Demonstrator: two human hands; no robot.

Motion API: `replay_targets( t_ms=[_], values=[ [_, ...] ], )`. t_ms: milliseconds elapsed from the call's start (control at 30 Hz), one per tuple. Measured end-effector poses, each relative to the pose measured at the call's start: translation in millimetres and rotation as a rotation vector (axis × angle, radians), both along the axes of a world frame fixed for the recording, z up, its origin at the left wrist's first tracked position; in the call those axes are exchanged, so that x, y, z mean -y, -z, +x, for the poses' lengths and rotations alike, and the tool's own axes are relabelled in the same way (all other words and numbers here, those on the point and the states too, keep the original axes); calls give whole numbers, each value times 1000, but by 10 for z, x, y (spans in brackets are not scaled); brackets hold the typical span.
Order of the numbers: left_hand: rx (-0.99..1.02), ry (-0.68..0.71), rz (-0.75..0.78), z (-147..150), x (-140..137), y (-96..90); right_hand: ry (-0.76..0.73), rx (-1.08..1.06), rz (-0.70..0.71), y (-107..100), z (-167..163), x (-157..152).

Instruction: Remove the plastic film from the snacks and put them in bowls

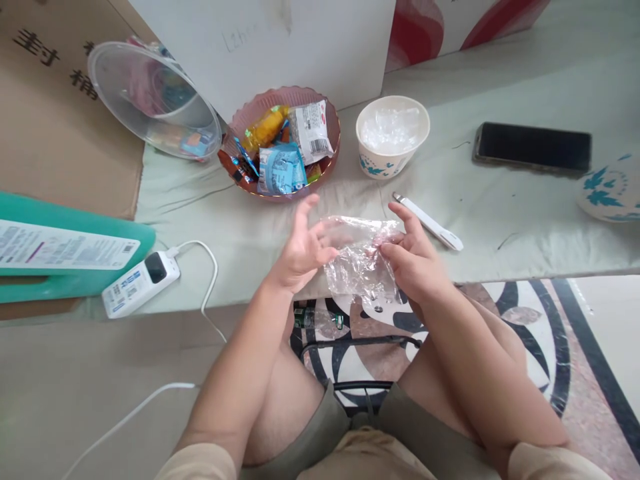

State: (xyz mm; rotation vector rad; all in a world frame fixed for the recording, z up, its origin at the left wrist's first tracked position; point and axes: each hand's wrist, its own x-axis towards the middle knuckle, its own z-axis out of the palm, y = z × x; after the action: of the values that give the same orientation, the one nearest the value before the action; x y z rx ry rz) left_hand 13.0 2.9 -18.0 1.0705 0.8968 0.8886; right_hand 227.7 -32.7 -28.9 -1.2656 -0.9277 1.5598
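Note:
A crinkled clear plastic bag (361, 270) hangs between my hands, over the front edge of the cloth-covered surface. My right hand (417, 261) pinches its right side between thumb and fingers. At the bag's left side, my left hand (306, 250) has its fingers spread, some of them behind or inside the film; which one I cannot tell. Just beyond the bag are a pink bowl (250, 110) of wrapped snacks and a paper cup (384, 163) stuffed with clear plastic. Right of my right hand lies a white-handled tool (430, 222), perhaps a folded cutter.
A black phone (534, 148) lies at the right, near a second leaf-patterned paper cup (613, 190). A tipped clear tub (155, 100) leans at the back left. A white power strip (141, 283) with a cable and a green jug (70, 247) sit at the left. Boxes (270, 50) stand behind.

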Motion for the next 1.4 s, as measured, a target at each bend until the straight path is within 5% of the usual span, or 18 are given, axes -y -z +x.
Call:
replay_targets(
  t_ms=[100,267,367,600,733,867,1033,1067,1133,1267,1400],
  values=[
    [-136,90,-116,74,26,-10,-5,-30,-7,1,5,-6],
    [-227,-46,0,54,3,23,-182,-19,-3,-45,3,23],
    [-258,31,0,-28,-25,40,-190,54,29,-34,4,38],
    [-14,18,-61,-78,-31,-64,-124,6,85,30,27,74],
    [6,37,-50,-73,-78,-94,-141,-2,-8,50,63,67],
    [-311,10,212,-62,-89,-10,-108,-29,-9,21,38,19],
    [-703,-537,794,122,120,55,-13,39,-28,-102,-62,5],
    [-701,-512,840,176,169,52,-20,82,-25,-116,-72,9],
    [-646,-334,789,276,240,47,-70,157,10,-121,-75,21],
    [-419,-28,449,377,245,78,-167,37,86,-78,-47,62],
    [-165,-12,223,370,169,97,-37,61,226,-44,-62,122]
  ],
)
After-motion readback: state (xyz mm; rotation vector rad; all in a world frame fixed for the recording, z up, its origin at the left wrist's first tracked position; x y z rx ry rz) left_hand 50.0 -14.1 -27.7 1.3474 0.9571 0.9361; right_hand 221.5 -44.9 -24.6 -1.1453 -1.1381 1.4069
